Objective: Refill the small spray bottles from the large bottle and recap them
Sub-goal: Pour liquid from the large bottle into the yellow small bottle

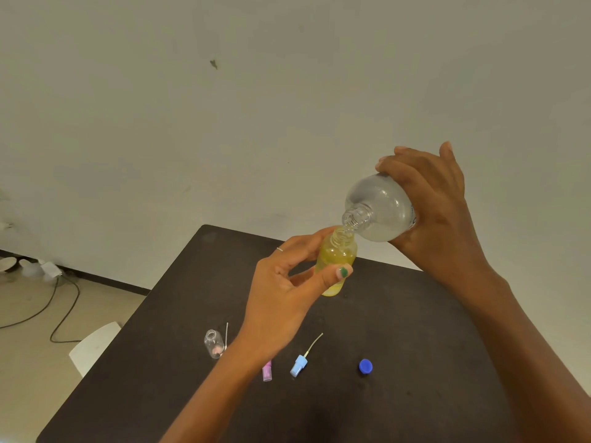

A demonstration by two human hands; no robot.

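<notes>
Starting at your left on the dark counter [415,330], the small clear bottle [213,343] stands uncapped and waiting, with a thin dip tube just beside it; next along lie the pink sprayer head [267,371], partly hidden under your forearm, then the light blue sprayer head [299,365] with its tube, and the blue cap [365,366] off the large bottle. Above them, your left hand [287,289] pinches the yellow spray bottle [336,262] between thumb and fingers, held up off the counter. Your right hand [438,206] is wrapped round the large bottle [379,207], tipped so its open mouth sits right at the yellow bottle's neck. Keep the two mouths touching and tilt slowly; the small neck looks narrow, so a fast pour would likely spill. Hold the yellow bottle upright, watch the level climb, and ease back before it reaches the threads, leaving room for the sprayer tube.
</notes>
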